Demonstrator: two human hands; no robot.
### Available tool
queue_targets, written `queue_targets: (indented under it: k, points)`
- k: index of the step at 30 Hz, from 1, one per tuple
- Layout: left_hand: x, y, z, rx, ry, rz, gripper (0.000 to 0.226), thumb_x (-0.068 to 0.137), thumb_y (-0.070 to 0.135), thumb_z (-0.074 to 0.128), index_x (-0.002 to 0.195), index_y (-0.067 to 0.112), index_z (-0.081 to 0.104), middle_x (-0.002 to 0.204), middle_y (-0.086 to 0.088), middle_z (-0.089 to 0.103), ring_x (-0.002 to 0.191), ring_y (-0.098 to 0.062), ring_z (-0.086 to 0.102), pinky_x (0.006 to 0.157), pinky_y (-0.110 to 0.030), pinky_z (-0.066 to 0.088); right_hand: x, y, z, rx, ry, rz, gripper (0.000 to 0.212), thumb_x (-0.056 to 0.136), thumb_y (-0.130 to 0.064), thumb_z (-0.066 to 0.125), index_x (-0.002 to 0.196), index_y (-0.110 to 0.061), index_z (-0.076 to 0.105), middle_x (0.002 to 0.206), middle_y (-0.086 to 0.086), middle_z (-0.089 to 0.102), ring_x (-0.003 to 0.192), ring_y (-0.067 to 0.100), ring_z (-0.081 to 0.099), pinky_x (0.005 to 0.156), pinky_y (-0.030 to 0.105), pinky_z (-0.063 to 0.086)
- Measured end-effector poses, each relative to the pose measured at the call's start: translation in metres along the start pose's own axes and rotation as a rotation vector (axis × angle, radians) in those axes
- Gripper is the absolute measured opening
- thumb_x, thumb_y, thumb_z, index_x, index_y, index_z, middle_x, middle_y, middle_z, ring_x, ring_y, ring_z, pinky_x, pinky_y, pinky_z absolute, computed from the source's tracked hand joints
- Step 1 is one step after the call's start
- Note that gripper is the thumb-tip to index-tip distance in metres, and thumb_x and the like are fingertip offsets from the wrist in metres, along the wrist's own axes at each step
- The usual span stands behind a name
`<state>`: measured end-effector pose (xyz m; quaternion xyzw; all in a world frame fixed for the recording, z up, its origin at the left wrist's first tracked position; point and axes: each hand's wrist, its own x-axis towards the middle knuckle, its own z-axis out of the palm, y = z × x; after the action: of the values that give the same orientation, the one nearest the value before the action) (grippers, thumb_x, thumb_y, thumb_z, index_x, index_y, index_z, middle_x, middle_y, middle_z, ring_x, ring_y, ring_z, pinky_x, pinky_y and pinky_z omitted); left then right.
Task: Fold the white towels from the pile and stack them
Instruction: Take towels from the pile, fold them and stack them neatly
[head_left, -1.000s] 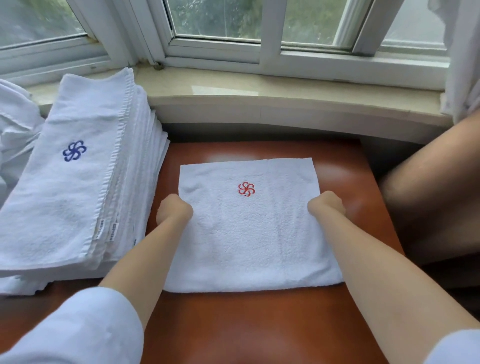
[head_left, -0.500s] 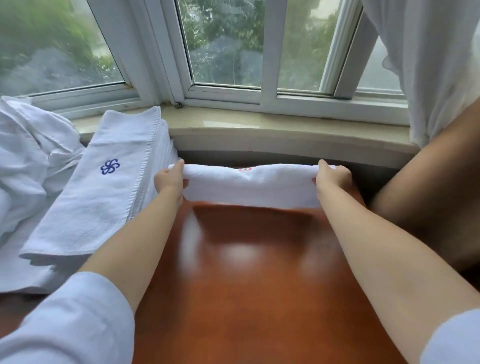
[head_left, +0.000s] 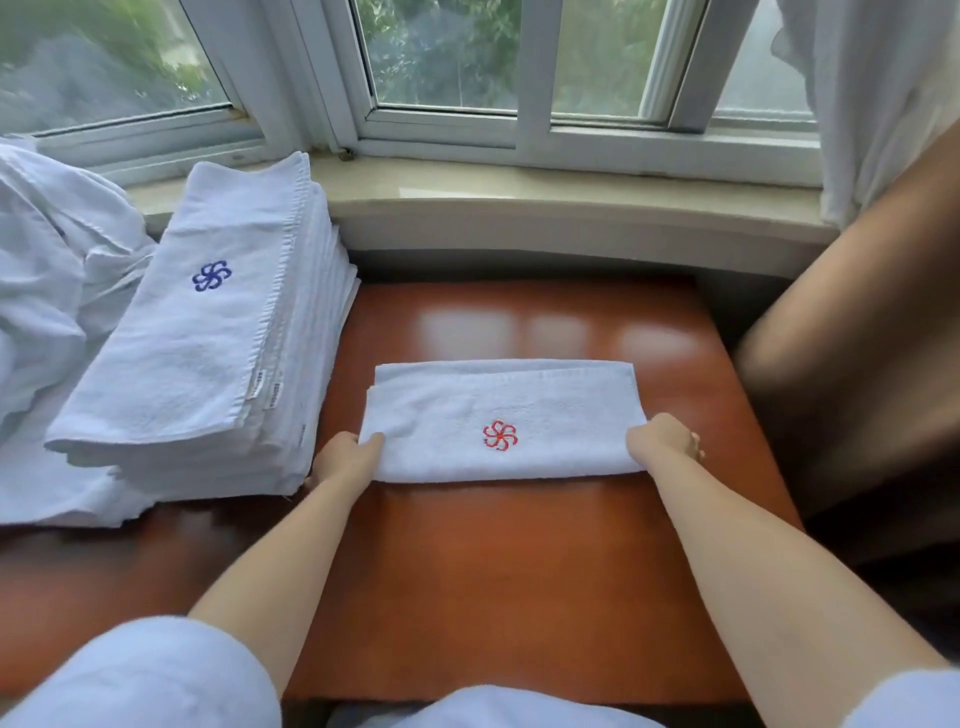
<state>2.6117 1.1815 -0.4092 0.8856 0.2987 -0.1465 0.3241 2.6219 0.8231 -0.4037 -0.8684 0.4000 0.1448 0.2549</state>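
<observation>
A white towel with a red flower mark (head_left: 501, 421) lies folded into a long strip across the middle of the red-brown table (head_left: 467, 597). My left hand (head_left: 345, 457) grips its near left corner, thumb on top. My right hand (head_left: 665, 439) grips its near right corner. To the left stands a tall stack of folded white towels (head_left: 208, 343); the top one bears a blue flower mark. Further left lies the rumpled pile of unfolded white towels (head_left: 47, 270).
A stone window sill (head_left: 519, 202) and a white window frame run along the far side. A white curtain (head_left: 878, 93) hangs at the upper right. A brown chair back (head_left: 852, 374) stands close at the right of the table.
The towel lay flat and wide a second ago. Both hands lifted its near edge, carried it to the far side, then brought it back down, folded into a narrower strip.
</observation>
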Motion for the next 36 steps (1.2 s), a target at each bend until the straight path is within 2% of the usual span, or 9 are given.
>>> queue_targets:
  k: [3, 7, 10, 13, 15, 22, 26, 30, 36]
  points:
    - [0.017, 0.017, -0.004, -0.091, 0.018, 0.026, 0.033, 0.091, 0.036, 0.049, 0.085, 0.006, 0.061, 0.084, -0.015, 0.060, 0.072, -0.024, 0.053, 0.067, -0.033, 0.041, 0.000, -0.016, 0.000, 0.115, 0.014, -0.061, 0.035, 0.091, -0.022, 0.049, 0.121, -0.004, 0.055, 0.121, 0.017, 0.059, 0.118, 0.036, 0.049, 0.096, 0.038, 0.043]
    - [0.038, 0.032, -0.002, -0.339, -0.023, -0.045, 0.041, 0.094, 0.025, 0.051, 0.128, 0.003, 0.054, 0.125, -0.015, 0.057, 0.115, -0.034, 0.054, 0.099, -0.041, 0.044, 0.006, -0.027, 0.006, 0.270, -0.027, -0.101, 0.036, 0.095, -0.022, 0.048, 0.124, -0.002, 0.052, 0.122, 0.016, 0.058, 0.106, 0.035, 0.057, 0.079, 0.033, 0.044]
    - [0.040, 0.041, 0.000, -0.422, -0.005, 0.019, 0.029, 0.091, 0.017, 0.054, 0.115, 0.002, 0.062, 0.108, -0.011, 0.064, 0.100, -0.031, 0.061, 0.085, -0.035, 0.048, 0.011, -0.029, 0.010, 0.273, 0.076, -0.119, 0.029, 0.098, -0.020, 0.042, 0.117, -0.002, 0.055, 0.119, 0.016, 0.059, 0.101, 0.034, 0.057, 0.075, 0.031, 0.040]
    - [0.035, 0.052, -0.001, -0.384, 0.264, 0.322, 0.013, 0.095, 0.025, 0.051, 0.100, 0.016, 0.060, 0.090, 0.001, 0.063, 0.084, -0.022, 0.059, 0.074, -0.033, 0.045, 0.013, -0.033, 0.011, 0.311, 0.244, -0.162, 0.028, 0.101, -0.027, 0.035, 0.113, -0.007, 0.051, 0.117, 0.011, 0.058, 0.099, 0.033, 0.056, 0.077, 0.035, 0.041]
    - [0.041, 0.058, -0.001, -0.348, 0.345, 0.369, 0.014, 0.097, 0.030, 0.048, 0.100, 0.020, 0.058, 0.085, 0.004, 0.062, 0.078, -0.021, 0.058, 0.071, -0.033, 0.045, 0.018, -0.039, 0.010, 0.331, 0.274, -0.142, 0.028, 0.101, -0.028, 0.033, 0.112, -0.008, 0.050, 0.116, 0.011, 0.058, 0.100, 0.034, 0.056, 0.082, 0.040, 0.046]
    - [0.065, 0.042, 0.015, -0.005, 0.079, 0.013, 0.048, 0.084, 0.030, 0.062, 0.128, 0.011, 0.054, 0.125, -0.012, 0.056, 0.110, -0.032, 0.053, 0.089, -0.038, 0.046, 0.026, -0.035, 0.025, 0.026, 0.165, 0.063, 0.048, 0.091, -0.036, 0.052, 0.128, -0.006, 0.048, 0.135, 0.017, 0.043, 0.127, 0.035, 0.037, 0.106, 0.045, 0.032]
    - [0.062, 0.051, 0.003, -0.372, -0.138, -0.170, 0.052, 0.078, 0.028, 0.074, 0.119, 0.005, 0.053, 0.107, -0.007, 0.062, 0.086, -0.023, 0.060, 0.073, -0.034, 0.047, 0.020, -0.038, 0.017, 0.111, 0.021, 0.091, 0.038, 0.085, -0.032, 0.055, 0.115, -0.009, 0.055, 0.119, 0.015, 0.060, 0.116, 0.037, 0.050, 0.104, 0.042, 0.032]
    - [0.045, 0.068, -0.012, -0.500, -0.307, -0.059, 0.032, 0.080, 0.025, 0.072, 0.107, 0.010, 0.061, 0.099, -0.005, 0.067, 0.086, -0.022, 0.066, 0.073, -0.033, 0.052, -0.001, -0.049, 0.002, 0.119, 0.041, -0.098, 0.025, 0.090, -0.030, 0.047, 0.105, -0.012, 0.056, 0.109, 0.010, 0.062, 0.102, 0.032, 0.057, 0.094, 0.043, 0.047]
    - [-0.003, 0.087, -0.045, -0.565, -0.282, 0.193, 0.016, 0.092, 0.027, 0.058, 0.104, 0.019, 0.063, 0.106, -0.004, 0.068, 0.090, -0.018, 0.065, 0.078, -0.033, 0.051, -0.045, -0.074, -0.019, 0.155, 0.167, -0.277, 0.025, 0.099, -0.036, 0.038, 0.110, -0.018, 0.052, 0.111, 0.008, 0.063, 0.103, 0.033, 0.055, 0.092, 0.038, 0.045]
